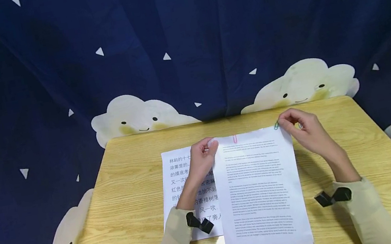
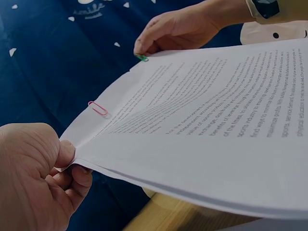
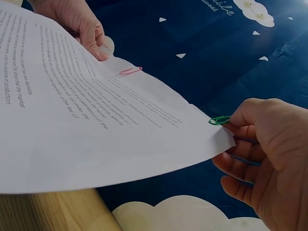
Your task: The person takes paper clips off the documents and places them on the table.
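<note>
One green paperclip [image 3: 220, 120] at the fingertips of the right hand [image 1: 306, 131], gripped between thumb and finger; by far the nearer hand. Set on the left side of that hand, toward the left edge of the wooden bench [image 1: 133, 192], with a long axis reaching from the fingertips onto the top edge of a printed stack [image 1: 260, 197], close to the top right corner. Slim, bright green, of bent wire with rounded loops.

White printed stack held up over the bench, slightly right of centre, with long sides running from near the far edge toward the front edge; pinched at the top left corner by the left hand [image 1: 201, 159]. Bowed, dense with small print. One pink paperclip [image 3: 131, 71] on the same top edge, between both hands. Partly covered, toward the bench's left edge, a large-print sheet [image 1: 177, 172].
</note>
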`<action>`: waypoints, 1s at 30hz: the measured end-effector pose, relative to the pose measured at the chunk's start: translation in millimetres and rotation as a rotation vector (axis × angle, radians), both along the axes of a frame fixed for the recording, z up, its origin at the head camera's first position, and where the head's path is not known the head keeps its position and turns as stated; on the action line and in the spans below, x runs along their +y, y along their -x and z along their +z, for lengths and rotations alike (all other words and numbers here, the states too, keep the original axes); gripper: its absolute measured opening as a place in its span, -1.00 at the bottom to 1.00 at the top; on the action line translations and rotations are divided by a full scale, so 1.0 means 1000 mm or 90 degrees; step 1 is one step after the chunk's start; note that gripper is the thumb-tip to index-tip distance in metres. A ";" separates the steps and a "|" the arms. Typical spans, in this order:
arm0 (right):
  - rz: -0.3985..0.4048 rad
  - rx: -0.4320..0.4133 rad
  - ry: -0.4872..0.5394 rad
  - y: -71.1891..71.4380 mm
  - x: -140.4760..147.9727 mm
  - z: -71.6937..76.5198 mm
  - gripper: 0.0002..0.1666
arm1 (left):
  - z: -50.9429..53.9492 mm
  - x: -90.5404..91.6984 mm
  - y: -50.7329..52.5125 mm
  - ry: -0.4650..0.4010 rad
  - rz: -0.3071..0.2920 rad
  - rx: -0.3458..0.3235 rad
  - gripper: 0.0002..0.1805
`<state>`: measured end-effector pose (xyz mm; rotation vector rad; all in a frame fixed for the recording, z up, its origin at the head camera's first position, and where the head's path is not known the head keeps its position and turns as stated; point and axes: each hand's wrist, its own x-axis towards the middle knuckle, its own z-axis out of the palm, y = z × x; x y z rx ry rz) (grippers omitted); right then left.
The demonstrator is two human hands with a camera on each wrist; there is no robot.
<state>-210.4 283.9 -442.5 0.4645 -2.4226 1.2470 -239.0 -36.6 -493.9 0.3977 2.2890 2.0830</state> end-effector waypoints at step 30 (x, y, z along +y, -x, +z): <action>0.000 -0.046 -0.032 0.000 0.028 0.006 -0.83 | -0.003 0.000 0.000 0.027 0.005 0.011 -0.75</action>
